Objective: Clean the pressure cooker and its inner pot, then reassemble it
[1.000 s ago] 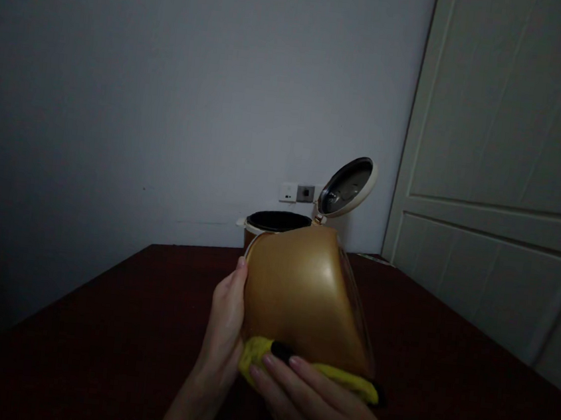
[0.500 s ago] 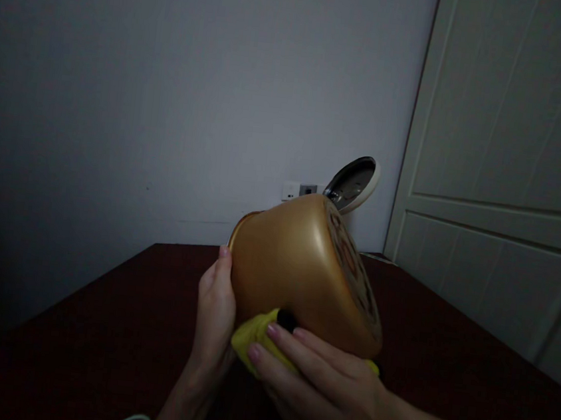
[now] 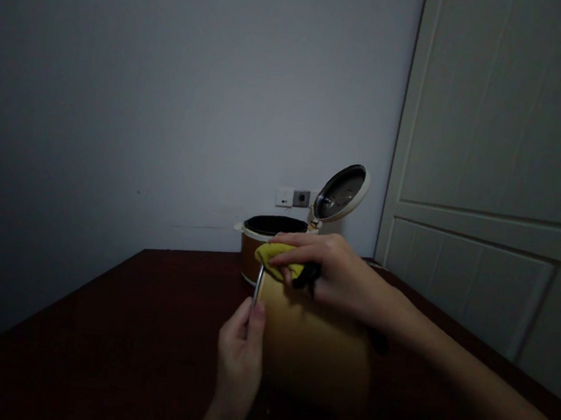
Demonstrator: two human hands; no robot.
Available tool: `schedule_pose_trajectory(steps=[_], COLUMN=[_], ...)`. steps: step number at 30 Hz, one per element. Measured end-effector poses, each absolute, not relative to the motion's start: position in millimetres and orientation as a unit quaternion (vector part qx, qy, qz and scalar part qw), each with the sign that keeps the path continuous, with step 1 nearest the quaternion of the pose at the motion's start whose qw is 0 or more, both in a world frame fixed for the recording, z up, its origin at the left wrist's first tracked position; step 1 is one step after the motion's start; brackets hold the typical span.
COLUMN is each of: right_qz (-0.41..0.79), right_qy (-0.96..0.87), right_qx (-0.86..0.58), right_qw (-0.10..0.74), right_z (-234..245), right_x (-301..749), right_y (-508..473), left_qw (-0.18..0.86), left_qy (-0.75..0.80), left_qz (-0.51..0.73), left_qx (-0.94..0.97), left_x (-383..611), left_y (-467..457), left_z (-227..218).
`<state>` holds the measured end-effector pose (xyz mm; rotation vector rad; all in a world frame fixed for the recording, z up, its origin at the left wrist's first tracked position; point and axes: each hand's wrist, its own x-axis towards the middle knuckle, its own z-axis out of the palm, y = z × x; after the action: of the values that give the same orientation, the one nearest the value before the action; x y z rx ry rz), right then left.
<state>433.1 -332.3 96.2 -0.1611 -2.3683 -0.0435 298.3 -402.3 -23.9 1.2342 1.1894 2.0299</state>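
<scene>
A golden-brown inner pot (image 3: 313,347) lies tipped on its side above the dark red table (image 3: 110,346), its rim toward the left. My left hand (image 3: 241,358) grips that rim, thumb on the edge. My right hand (image 3: 341,275) presses a yellow cloth (image 3: 278,260) with a dark edge onto the top of the pot's outer wall, fingers closed over the cloth. The pot's inside is hidden from view.
A rice cooker body (image 3: 267,239) stands at the back of the table with its round lid (image 3: 341,192) hinged up. A wall socket (image 3: 295,198) sits behind it. A pale panelled door (image 3: 494,179) fills the right side.
The pot came down and turned so its base no longer faces me. My right hand moved the cloth from under the pot up to its top near the rim. The cooker body shows again.
</scene>
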Motion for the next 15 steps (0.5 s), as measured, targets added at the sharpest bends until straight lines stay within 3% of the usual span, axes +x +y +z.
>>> schedule_pose_trajectory(steps=[4, 8, 15], right_qz=[0.112, 0.201, 0.351], right_qy=[-0.912, -0.9, -0.855], right_qx=[-0.096, -0.181, -0.211], right_qw=[0.384, 0.341, 0.318], right_z=[106.2, 109.9, 65.8], right_x=[432.4, 434.3, 441.0], right_y=[-305.7, -262.9, -187.7], left_qw=[0.202, 0.191, 0.271], left_qy=[0.476, 0.486, 0.467], left_qz=[0.739, 0.766, 0.791], left_qx=[0.433, 0.374, 0.288], left_x=[294.6, 290.5, 285.2], left_y=[-399.8, -401.6, -404.5], left_z=[-36.4, -54.1, -62.8])
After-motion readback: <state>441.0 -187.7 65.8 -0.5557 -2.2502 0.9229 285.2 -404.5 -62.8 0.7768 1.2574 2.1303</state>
